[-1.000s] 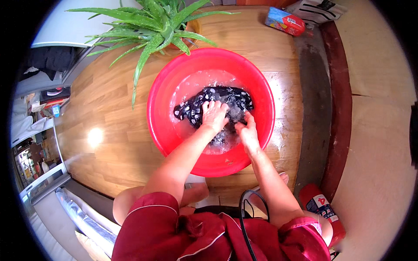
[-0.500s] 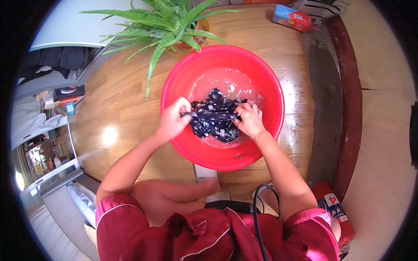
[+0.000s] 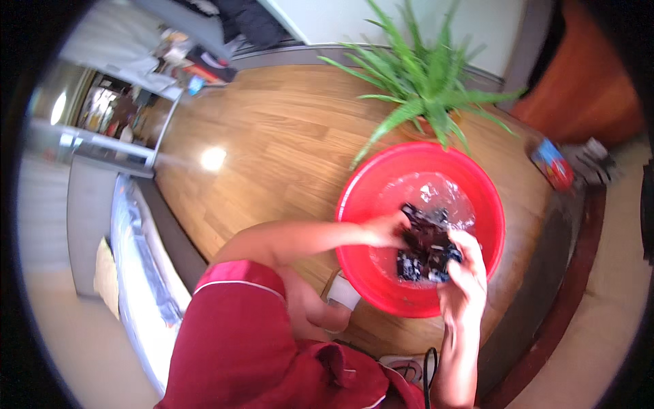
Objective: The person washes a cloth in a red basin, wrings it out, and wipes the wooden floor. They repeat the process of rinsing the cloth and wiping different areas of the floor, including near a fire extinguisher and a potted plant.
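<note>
A dark wet cloth with white spots [image 3: 414,267] is bunched up in a red plastic basin [image 3: 402,304], over shallow sudsy water [image 3: 436,191]. My left hand [image 3: 390,229] grips the cloth's left side, its fingers partly smeared by motion and hidden in the folds. At the right side, my right hand [image 3: 466,267] has its fingers curled round the cloth's edge. The exact kind of garment cannot be made out.
A potted aloe plant [image 3: 426,92] stands just beyond the basin, its leaves reaching near the rim. Beneath lies a wooden floor [image 3: 272,129]. A red and blue package [image 3: 553,163] sits at the far right. A bed-like surface with a bluish bundle [image 3: 136,245] is at the left.
The view has swung left and turned, so the basin and plant appear further right and lower. The cloth, stretched between my hands before, is now bunched; my right hand has turned more upright.
</note>
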`<state>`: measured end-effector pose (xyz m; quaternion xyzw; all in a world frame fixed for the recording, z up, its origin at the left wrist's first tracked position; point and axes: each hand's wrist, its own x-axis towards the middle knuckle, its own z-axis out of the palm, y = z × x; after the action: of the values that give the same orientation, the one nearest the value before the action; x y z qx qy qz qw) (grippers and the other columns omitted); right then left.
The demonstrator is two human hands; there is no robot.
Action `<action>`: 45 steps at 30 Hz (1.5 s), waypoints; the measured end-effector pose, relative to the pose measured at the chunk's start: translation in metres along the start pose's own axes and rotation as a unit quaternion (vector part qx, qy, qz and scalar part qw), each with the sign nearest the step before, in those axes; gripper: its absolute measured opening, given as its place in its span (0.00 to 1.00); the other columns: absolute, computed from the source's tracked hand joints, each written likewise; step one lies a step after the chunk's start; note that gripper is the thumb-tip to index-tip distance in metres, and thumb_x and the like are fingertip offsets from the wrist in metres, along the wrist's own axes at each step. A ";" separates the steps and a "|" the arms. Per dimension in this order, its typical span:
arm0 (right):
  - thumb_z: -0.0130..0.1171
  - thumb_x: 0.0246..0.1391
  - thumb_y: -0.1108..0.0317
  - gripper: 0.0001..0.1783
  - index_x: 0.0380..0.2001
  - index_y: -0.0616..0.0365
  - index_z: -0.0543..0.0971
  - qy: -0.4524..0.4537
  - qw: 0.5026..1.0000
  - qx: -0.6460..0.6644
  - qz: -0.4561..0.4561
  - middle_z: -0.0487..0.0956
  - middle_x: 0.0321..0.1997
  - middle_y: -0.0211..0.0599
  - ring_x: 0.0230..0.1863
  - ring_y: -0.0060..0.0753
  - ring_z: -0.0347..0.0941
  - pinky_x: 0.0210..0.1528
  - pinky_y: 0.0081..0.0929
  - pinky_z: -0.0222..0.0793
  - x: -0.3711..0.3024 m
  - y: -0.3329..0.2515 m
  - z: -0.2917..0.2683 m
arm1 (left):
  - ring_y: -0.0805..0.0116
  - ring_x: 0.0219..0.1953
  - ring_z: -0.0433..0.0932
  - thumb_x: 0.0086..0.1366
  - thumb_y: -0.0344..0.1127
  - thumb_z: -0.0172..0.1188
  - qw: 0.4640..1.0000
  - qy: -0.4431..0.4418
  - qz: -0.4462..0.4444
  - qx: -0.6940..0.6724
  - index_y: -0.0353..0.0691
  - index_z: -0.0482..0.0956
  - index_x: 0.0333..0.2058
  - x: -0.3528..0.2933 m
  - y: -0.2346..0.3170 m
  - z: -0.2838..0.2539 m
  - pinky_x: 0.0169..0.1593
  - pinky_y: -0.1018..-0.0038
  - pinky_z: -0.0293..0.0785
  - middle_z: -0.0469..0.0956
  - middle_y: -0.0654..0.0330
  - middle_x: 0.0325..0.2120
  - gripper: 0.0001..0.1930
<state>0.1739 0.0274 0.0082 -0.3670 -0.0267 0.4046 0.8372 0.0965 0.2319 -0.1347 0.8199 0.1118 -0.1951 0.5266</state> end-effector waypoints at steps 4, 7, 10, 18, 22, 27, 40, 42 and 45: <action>0.58 0.40 0.65 0.30 0.50 0.57 0.65 -0.190 0.975 0.113 -0.024 0.65 0.52 0.53 0.49 0.47 0.66 0.43 0.36 0.69 -0.010 -0.015 0.027 | 0.62 0.46 0.69 0.49 0.37 0.61 0.995 -0.056 0.054 -0.061 0.38 0.59 0.54 -0.005 -0.037 0.039 0.50 0.68 0.65 0.71 0.50 0.43 0.33; 0.57 0.41 0.66 0.33 0.55 0.55 0.61 -0.214 0.964 0.139 -0.076 0.64 0.53 0.52 0.49 0.46 0.65 0.41 0.35 0.70 -0.007 -0.033 0.022 | 0.63 0.42 0.71 0.50 0.35 0.56 0.995 -0.081 -0.039 -0.044 0.37 0.63 0.50 -0.007 0.015 0.025 0.46 0.69 0.67 0.72 0.51 0.39 0.26; 0.56 0.42 0.68 0.34 0.55 0.59 0.59 -0.160 0.982 -0.013 -0.102 0.65 0.53 0.44 0.50 0.36 0.66 0.47 0.30 0.67 0.005 -0.041 -0.015 | 0.62 0.38 0.72 0.49 0.37 0.50 0.992 0.087 0.058 -0.068 0.35 0.68 0.36 -0.010 0.029 0.006 0.41 0.69 0.67 0.72 0.52 0.32 0.16; 0.67 0.32 0.71 0.39 0.52 0.55 0.61 -0.031 0.854 -0.519 0.003 0.65 0.49 0.42 0.52 0.40 0.62 0.55 0.33 0.58 0.017 0.059 -0.086 | 0.75 0.33 0.69 0.57 0.35 0.50 0.927 -0.002 0.181 -0.329 0.36 0.64 0.35 -0.013 0.136 0.007 0.37 0.76 0.65 0.70 0.60 0.27 0.11; 0.54 0.46 0.68 0.14 0.38 0.61 0.73 0.034 0.872 -0.481 -0.087 0.70 0.36 0.36 0.40 0.31 0.68 0.44 0.23 0.62 0.021 0.052 -0.065 | 0.72 0.30 0.77 0.59 0.34 0.49 0.950 -0.058 0.249 -0.178 0.36 0.67 0.43 -0.030 0.142 -0.030 0.36 0.76 0.71 0.78 0.59 0.24 0.13; 0.49 0.46 0.67 0.10 0.28 0.65 0.71 -0.016 0.861 -0.480 -0.168 0.67 0.27 0.35 0.30 0.29 0.65 0.34 0.22 0.61 0.025 0.021 -0.020 | 0.55 0.57 0.57 0.39 0.29 0.63 0.961 0.092 0.202 0.166 0.42 0.52 0.56 -0.004 0.047 -0.042 0.57 0.67 0.59 0.55 0.48 0.54 0.43; 0.52 0.49 0.70 0.13 0.38 0.62 0.70 -0.219 0.960 0.150 -0.088 0.71 0.38 0.33 0.39 0.27 0.66 0.44 0.24 0.62 0.007 -0.044 -0.002 | 0.71 0.36 0.72 0.54 0.48 0.55 0.930 -0.128 0.044 -0.342 0.39 0.64 0.48 0.000 0.049 0.007 0.44 0.74 0.68 0.72 0.61 0.35 0.26; 0.52 0.50 0.70 0.12 0.38 0.62 0.71 -0.114 0.984 0.103 -0.086 0.72 0.39 0.32 0.39 0.25 0.67 0.44 0.23 0.63 0.008 -0.049 -0.026 | 0.76 0.25 0.71 0.57 0.49 0.50 0.904 -0.015 0.016 -0.427 0.42 0.73 0.31 -0.007 0.052 0.002 0.35 0.76 0.68 0.71 0.68 0.18 0.15; 0.56 0.46 0.71 0.13 0.37 0.63 0.70 0.040 0.880 -0.471 -0.042 0.73 0.35 0.32 0.36 0.26 0.68 0.41 0.24 0.64 0.028 -0.028 -0.062 | 0.76 0.26 0.69 0.50 0.36 0.57 0.920 0.034 -0.011 -0.390 0.39 0.70 0.32 0.008 0.024 -0.009 0.33 0.79 0.67 0.71 0.65 0.24 0.11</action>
<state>0.2324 -0.0011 -0.0266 -0.7324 -0.1958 0.2933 0.5824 0.1146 0.2298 -0.1148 0.5546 0.2060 -0.1138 0.7982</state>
